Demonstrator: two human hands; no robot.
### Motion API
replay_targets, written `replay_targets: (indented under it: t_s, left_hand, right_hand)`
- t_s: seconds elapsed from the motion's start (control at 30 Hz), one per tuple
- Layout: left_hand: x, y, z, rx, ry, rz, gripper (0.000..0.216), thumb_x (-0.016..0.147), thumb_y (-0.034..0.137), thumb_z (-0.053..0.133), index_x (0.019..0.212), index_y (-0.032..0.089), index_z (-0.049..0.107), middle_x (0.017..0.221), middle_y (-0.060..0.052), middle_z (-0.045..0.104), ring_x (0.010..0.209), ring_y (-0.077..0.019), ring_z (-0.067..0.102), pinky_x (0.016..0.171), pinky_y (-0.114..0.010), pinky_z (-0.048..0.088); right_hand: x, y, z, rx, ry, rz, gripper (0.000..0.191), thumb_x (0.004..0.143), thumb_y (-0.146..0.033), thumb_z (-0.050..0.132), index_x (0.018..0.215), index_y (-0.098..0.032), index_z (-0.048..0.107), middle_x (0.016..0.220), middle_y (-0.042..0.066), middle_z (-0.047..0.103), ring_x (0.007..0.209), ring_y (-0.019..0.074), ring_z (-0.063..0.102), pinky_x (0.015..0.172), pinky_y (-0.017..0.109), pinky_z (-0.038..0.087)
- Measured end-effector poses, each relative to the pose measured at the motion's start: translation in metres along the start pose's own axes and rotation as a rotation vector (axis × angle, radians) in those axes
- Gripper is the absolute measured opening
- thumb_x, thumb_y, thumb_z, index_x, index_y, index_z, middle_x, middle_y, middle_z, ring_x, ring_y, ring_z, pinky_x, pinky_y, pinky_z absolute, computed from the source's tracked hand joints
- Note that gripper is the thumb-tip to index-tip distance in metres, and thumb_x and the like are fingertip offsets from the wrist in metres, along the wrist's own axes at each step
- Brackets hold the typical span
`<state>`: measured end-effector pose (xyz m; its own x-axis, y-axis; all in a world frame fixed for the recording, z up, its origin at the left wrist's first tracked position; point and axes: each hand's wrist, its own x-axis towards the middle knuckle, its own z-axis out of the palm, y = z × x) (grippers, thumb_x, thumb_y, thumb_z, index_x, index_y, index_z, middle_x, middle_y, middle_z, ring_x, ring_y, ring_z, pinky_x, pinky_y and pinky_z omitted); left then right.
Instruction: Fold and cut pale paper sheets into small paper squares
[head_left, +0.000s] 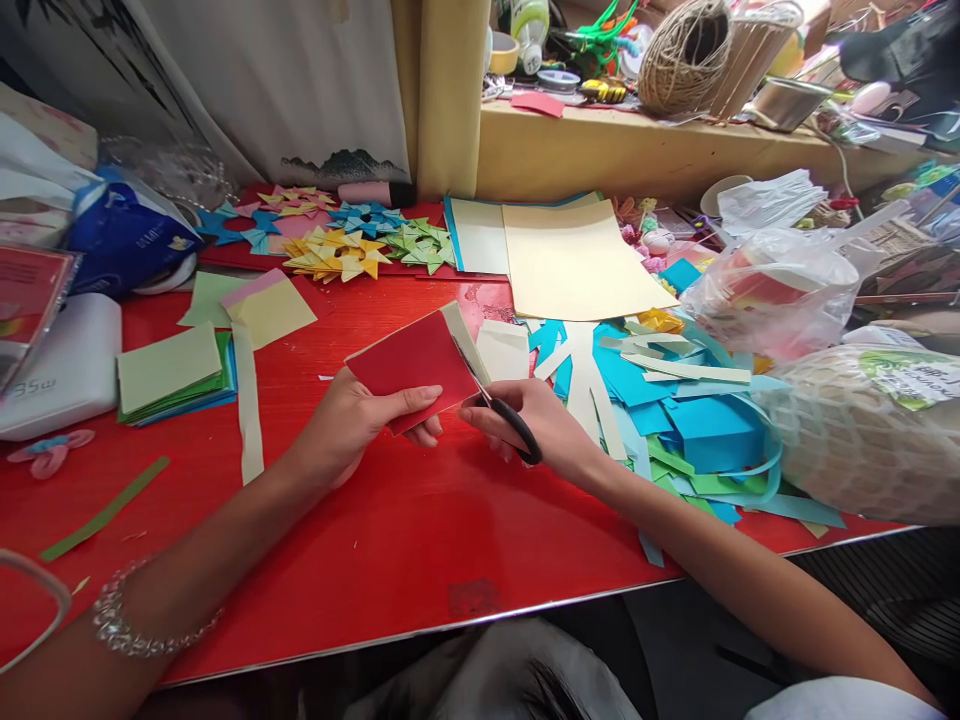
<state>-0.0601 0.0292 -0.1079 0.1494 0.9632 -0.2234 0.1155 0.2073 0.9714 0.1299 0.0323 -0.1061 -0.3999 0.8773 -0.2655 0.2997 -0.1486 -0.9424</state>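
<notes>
Between thumb and fingers, my left hand (356, 420) grips a folded piece of red paper (416, 365), with a pale layer showing along its far edge. My right hand (536, 415) is closed on black-handled scissors (521, 428). The scissor blades lie along the right edge of the red paper, touching it; I cannot tell how far they have cut. Behind the paper a cream paper piece (504, 350) lies on the red table (420, 560). Left of my left hand sits a stack of pale, green and blue paper squares (172, 370).
Blue, green and cream paper scraps (712, 430) pile up at the right. Large cream sheets (585, 260) lie at the back, beside folded paper stars (337, 255). A netted bag (862, 430) and a white power bank (60, 370) flank the table. Twine (686, 55) sits on the ledge.
</notes>
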Motion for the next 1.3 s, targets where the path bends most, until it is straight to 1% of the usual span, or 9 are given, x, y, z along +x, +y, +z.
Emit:
replay_targets:
  t_s: [0.1, 0.27, 0.4, 0.53, 0.67, 0.83, 0.93, 1.07, 1.3]
  left_hand:
    - [0.0007, 0.0000, -0.0004, -0.007, 0.002, -0.004, 0.020, 0.069, 0.032, 0.072, 0.058, 0.017, 0.069, 0.055, -0.002, 0.069, 0.050, -0.0174, 0.065, 0.057, -0.027, 0.056]
    - [0.0010, 0.0002, -0.0005, -0.042, -0.013, -0.033, 0.019, 0.068, 0.033, 0.073, 0.058, 0.018, 0.069, 0.053, -0.002, 0.068, 0.050, -0.0175, 0.064, 0.059, -0.029, 0.056]
    - [0.0002, -0.0007, 0.0000, -0.051, -0.014, -0.027, 0.018, 0.068, 0.034, 0.072, 0.059, 0.018, 0.070, 0.053, -0.002, 0.068, 0.050, -0.0173, 0.064, 0.058, -0.030, 0.055]
    - [-0.0003, -0.0001, 0.0011, -0.068, -0.015, -0.027, 0.018, 0.068, 0.033, 0.073, 0.060, 0.018, 0.069, 0.052, -0.001, 0.067, 0.051, -0.0167, 0.064, 0.058, -0.027, 0.055]
    - [0.0004, 0.0009, 0.0009, -0.075, -0.003, -0.043, 0.018, 0.067, 0.033, 0.074, 0.059, 0.017, 0.069, 0.051, -0.001, 0.067, 0.049, -0.0167, 0.064, 0.057, -0.028, 0.054]
    - [-0.0007, -0.0012, 0.0000, -0.053, -0.088, -0.018, 0.020, 0.071, 0.033, 0.071, 0.057, 0.018, 0.069, 0.053, -0.002, 0.067, 0.051, -0.0165, 0.063, 0.062, -0.030, 0.054]
    - [-0.0016, -0.0023, -0.0005, -0.045, -0.096, -0.021, 0.020, 0.071, 0.033, 0.070, 0.057, 0.018, 0.070, 0.052, -0.002, 0.066, 0.050, -0.0162, 0.062, 0.062, -0.029, 0.054]
    - [-0.0016, -0.0021, -0.0006, -0.042, -0.090, -0.038, 0.022, 0.072, 0.032, 0.071, 0.055, 0.019, 0.071, 0.049, -0.001, 0.065, 0.051, -0.0152, 0.063, 0.067, -0.028, 0.054]
    - [-0.0038, 0.0006, 0.0026, -0.051, -0.143, -0.018, 0.026, 0.074, 0.031, 0.068, 0.051, 0.019, 0.068, 0.051, -0.002, 0.066, 0.051, -0.0144, 0.062, 0.065, -0.026, 0.053]
  right_hand:
    - [0.0002, 0.0012, -0.0005, -0.022, 0.018, -0.012, 0.030, 0.073, -0.046, 0.065, 0.075, -0.015, 0.062, 0.049, -0.005, 0.045, 0.041, 0.0076, 0.042, 0.040, 0.022, 0.030]
    - [0.0020, 0.0017, -0.0033, 0.015, -0.054, -0.011, 0.036, 0.073, -0.052, 0.066, 0.071, -0.017, 0.057, 0.053, -0.003, 0.049, 0.045, 0.0083, 0.046, 0.040, 0.021, 0.031]
    - [0.0015, 0.0015, -0.0032, 0.081, -0.069, -0.035, 0.046, 0.071, -0.058, 0.065, 0.094, -0.018, 0.059, 0.055, -0.005, 0.051, 0.046, 0.0087, 0.046, 0.041, 0.020, 0.031]
    - [0.0001, 0.0039, -0.0002, 0.093, -0.031, -0.083, 0.059, 0.069, -0.059, 0.068, 0.110, -0.018, 0.055, 0.050, -0.008, 0.045, 0.043, 0.0080, 0.040, 0.040, 0.021, 0.027]
    - [0.0008, 0.0044, 0.0012, 0.096, -0.030, -0.100, 0.060, 0.069, -0.058, 0.068, 0.112, -0.019, 0.055, 0.052, -0.007, 0.046, 0.045, 0.0081, 0.042, 0.040, 0.020, 0.027]
    - [0.0026, 0.0018, -0.0016, 0.039, -0.056, -0.070, 0.064, 0.072, -0.058, 0.066, 0.121, -0.021, 0.050, 0.058, -0.004, 0.052, 0.053, 0.0108, 0.049, 0.045, 0.021, 0.034]
    - [0.0025, 0.0041, -0.0018, 0.034, -0.030, -0.090, 0.066, 0.071, -0.055, 0.068, 0.124, -0.022, 0.048, 0.055, -0.007, 0.048, 0.049, 0.0098, 0.046, 0.043, 0.021, 0.031]
    - [0.0022, 0.0086, 0.0004, 0.070, -0.006, -0.129, 0.061, 0.071, -0.054, 0.069, 0.121, -0.023, 0.051, 0.053, -0.008, 0.045, 0.045, 0.0086, 0.042, 0.040, 0.020, 0.028]
    - [0.0032, 0.0046, -0.0034, 0.010, -0.043, -0.070, 0.070, 0.071, -0.054, 0.069, 0.127, -0.022, 0.043, 0.061, -0.005, 0.052, 0.054, 0.0116, 0.052, 0.049, 0.022, 0.037]
